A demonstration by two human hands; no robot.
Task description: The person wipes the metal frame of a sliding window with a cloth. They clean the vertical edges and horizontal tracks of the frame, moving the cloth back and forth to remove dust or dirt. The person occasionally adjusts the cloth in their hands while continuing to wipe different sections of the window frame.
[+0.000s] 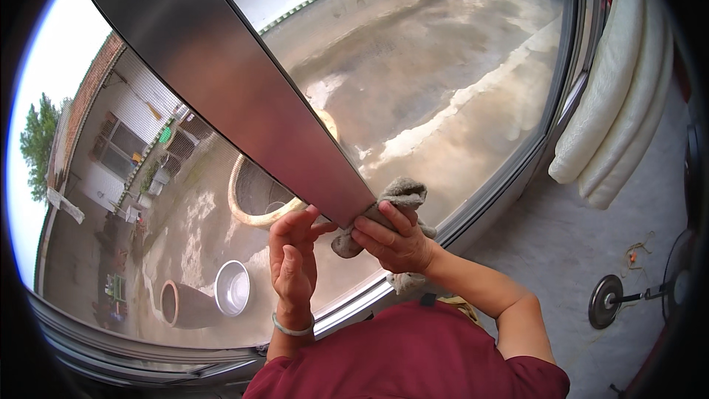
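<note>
A broad, shiny metal window post (pixel 244 81) rises in front of me, with reddish reflections on its face. My right hand (pixel 395 240) presses a crumpled grey-brown cloth (pixel 402 192) against the lower part of the post. The cloth bunches out on both sides of the fingers, and its lighter end hangs below the hand. Beside the post's left edge is my left hand (pixel 294 258), holding nothing. Its fingers are loosely bent and apart, with the fingertips at the post's edge; whether they touch it I cannot tell. A pale bangle (pixel 293 329) circles that wrist.
Glass panes flank the post, above a metal window track (pixel 362 299). A gathered white curtain (pixel 609 96) hangs at the right. On the grey floor lies a weight plate on a bar (pixel 605 301). Outside stand a metal basin (pixel 233 288), a clay pot (pixel 185 304) and a round-rimmed well (pixel 240 199).
</note>
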